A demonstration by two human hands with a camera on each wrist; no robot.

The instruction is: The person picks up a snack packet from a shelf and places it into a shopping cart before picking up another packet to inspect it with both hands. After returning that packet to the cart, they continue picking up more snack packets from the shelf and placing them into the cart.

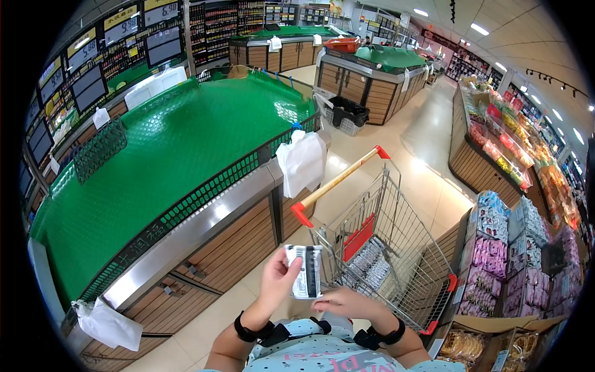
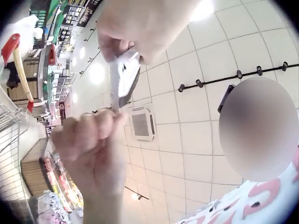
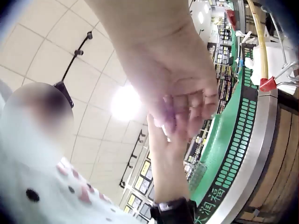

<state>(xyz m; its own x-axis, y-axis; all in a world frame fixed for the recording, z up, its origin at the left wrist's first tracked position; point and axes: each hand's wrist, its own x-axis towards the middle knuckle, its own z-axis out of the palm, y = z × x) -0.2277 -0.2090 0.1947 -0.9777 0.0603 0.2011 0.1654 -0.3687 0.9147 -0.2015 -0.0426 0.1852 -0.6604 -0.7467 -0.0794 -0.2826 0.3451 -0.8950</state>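
Note:
A small white packet (image 1: 304, 271) with a black band and printed text is held upright in front of the body. My left hand (image 1: 277, 279) grips its left side, thumb across the printed face. At its lower corner, the thumb and forefinger of my right hand (image 1: 348, 304) pinch the edge. From the left wrist view, the packet (image 2: 124, 77) is edge-on between the left hand (image 2: 140, 28) above and the curled right hand (image 2: 91, 144) below. In the right wrist view, the right hand's palm (image 3: 170, 79) hides most of the packet.
A shopping cart (image 1: 396, 229) stands ahead to the right, with several small packets (image 1: 370, 263) in it. Left is a green-topped display counter (image 1: 186, 142) with white bags (image 1: 302, 162) hung on its edge. Stacked snack packs (image 1: 489, 254) and packaged goods (image 1: 465, 344) line the right.

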